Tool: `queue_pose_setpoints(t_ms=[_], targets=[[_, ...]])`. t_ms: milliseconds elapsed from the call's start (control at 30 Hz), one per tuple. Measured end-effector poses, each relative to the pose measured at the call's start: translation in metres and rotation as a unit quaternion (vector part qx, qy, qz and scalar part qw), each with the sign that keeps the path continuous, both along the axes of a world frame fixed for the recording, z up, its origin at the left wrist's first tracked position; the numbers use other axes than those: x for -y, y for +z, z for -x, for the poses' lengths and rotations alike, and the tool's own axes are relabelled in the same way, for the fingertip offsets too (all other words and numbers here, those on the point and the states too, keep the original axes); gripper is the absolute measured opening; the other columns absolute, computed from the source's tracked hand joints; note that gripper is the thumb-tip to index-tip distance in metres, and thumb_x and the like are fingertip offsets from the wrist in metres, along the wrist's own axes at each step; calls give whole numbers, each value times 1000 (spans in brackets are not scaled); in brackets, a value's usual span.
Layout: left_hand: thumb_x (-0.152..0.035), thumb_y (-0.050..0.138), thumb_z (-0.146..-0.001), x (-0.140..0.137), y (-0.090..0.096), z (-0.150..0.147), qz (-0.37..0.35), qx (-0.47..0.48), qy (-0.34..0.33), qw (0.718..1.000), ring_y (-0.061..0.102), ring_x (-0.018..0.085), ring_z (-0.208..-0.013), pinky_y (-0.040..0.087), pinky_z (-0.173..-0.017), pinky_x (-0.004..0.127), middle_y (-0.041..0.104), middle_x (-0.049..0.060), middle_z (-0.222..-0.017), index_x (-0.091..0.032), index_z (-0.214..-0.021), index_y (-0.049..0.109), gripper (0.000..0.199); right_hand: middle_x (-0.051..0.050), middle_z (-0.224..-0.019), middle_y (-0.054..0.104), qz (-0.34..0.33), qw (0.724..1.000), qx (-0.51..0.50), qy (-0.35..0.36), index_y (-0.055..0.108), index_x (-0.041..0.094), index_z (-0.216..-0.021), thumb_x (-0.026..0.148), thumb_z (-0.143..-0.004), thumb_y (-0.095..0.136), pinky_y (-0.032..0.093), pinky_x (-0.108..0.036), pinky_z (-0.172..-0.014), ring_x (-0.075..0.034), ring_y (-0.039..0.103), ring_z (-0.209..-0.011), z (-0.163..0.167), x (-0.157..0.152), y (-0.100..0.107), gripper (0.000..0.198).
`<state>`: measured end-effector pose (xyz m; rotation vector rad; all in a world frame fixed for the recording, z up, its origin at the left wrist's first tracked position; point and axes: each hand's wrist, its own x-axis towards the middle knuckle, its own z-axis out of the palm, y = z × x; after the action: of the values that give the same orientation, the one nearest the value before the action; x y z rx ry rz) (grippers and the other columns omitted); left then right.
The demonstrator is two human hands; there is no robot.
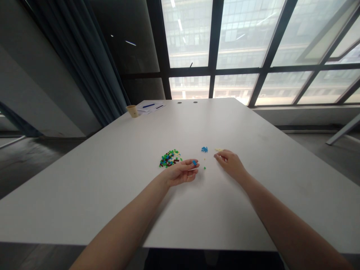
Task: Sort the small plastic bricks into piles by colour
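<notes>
My left hand (183,173) is turned partly palm up over the table, its fingers closed on a small blue building brick (194,162). Just left of it lies a mixed pile of small bricks (168,158) in green, blue, brown and pale yellow. My right hand (228,160) is at the right, fingertips pinched together low over the tabletop; whatever they hold, if anything, is too small to make out. Pale yellow bricks (218,149) lie right behind its fingers. A small group of blue bricks (204,149) sits between and beyond both hands. A tiny green brick (204,168) lies between them.
The white table (208,123) reaches away toward large windows. At its far left stand a paper cup (132,111) and sheets of paper (144,109) with a blue pen (149,105) on top. Two round dark discs (195,102) are near the far edge.
</notes>
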<state>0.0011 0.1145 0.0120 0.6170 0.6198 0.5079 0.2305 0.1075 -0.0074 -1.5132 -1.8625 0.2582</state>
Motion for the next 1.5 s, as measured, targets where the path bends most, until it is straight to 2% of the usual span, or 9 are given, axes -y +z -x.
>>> queue_pose_setpoints(t_ms=[133, 267, 400, 667, 900, 1100, 1333, 1433, 1500], targets=[[-12, 70, -64, 1, -1, 0, -20, -18, -2, 1000, 58, 8, -66, 44, -62, 20, 60, 1, -82, -17, -88, 59, 27, -1, -62, 50, -38, 999, -22, 29, 64, 18, -74, 33, -80, 47, 36, -25, -59, -12, 46, -59, 5, 6, 6, 23], [-15, 71, -63, 2, -6, -1, -70, -72, -2, 995, 56, 7, -68, 43, -63, 21, 59, 1, -86, -18, -90, 59, 30, -1, -68, 52, -80, 988, -31, 131, 64, 22, -93, 32, -74, 58, 39, -28, -70, -13, 50, -68, 20, 17, 12, 22], [-22, 73, -61, 2, -12, -3, -146, -137, -18, 980, 56, 8, -72, 42, -67, 22, 58, 0, -82, -18, -87, 60, 29, -1, -72, 55, -75, 982, -10, 176, 65, 25, -91, 28, -73, 60, 39, -29, -72, -14, 51, -73, 35, 25, 12, 19], [-27, 73, -58, 3, -8, -9, -179, -162, 34, 970, 56, 9, -72, 40, -70, 23, 60, 2, -81, -17, -86, 56, 35, -2, -70, 57, -89, 985, 52, 136, 67, 24, -86, 28, -76, 58, 37, -28, -71, -14, 51, -70, 38, 14, 1, 14], [-24, 57, -71, -15, -8, 4, -245, -282, 149, 915, 54, 8, -68, 39, -64, 21, 61, 4, -89, -17, -90, 54, 21, -3, -77, 60, 8, 987, 163, 7, 68, 25, -86, 32, -77, 53, 32, -28, -71, -15, 51, -75, 26, -41, 3, 19], [-25, 54, -70, -23, -17, 9, -236, -286, 155, 916, 54, 7, -66, 38, -61, 20, 61, 5, -88, -17, -89, 55, 21, -5, -90, 62, 64, 972, 226, -10, 68, 27, -89, 34, -78, 49, 31, -30, -74, -19, 49, -89, 36, -73, -2, 23], [-24, 54, -71, -26, -19, 10, -246, -263, 172, 917, 54, 7, -64, 39, -58, 19, 61, 5, -86, -17, -88, 55, 19, -6, -91, 63, 69, 965, 253, -11, 68, 25, -90, 35, -79, 46, 32, -32, -76, -20, 50, -91, 40, -76, -5, 27], [-20, 49, -74, -33, -19, 17, -287, -299, 224, 882, 54, 9, -62, 40, -58, 21, 61, 5, -85, -17, -88, 55, 16, -5, -86, 62, 45, 976, 213, -20, 67, 24, -91, 34, -80, 44, 33, -30, -76, -18, 51, -87, 31, -70, 5, 28], [-17, 46, -74, -38, -19, 25, -361, -371, 257, 816, 54, 11, -66, 42, -64, 25, 61, 6, -84, -17, -85, 58, 16, -4, -79, 61, 22, 983, 183, -22, 68, 23, -87, 32, -80, 43, 34, -29, -76, -16, 52, -81, 22, -63, 12, 27]])
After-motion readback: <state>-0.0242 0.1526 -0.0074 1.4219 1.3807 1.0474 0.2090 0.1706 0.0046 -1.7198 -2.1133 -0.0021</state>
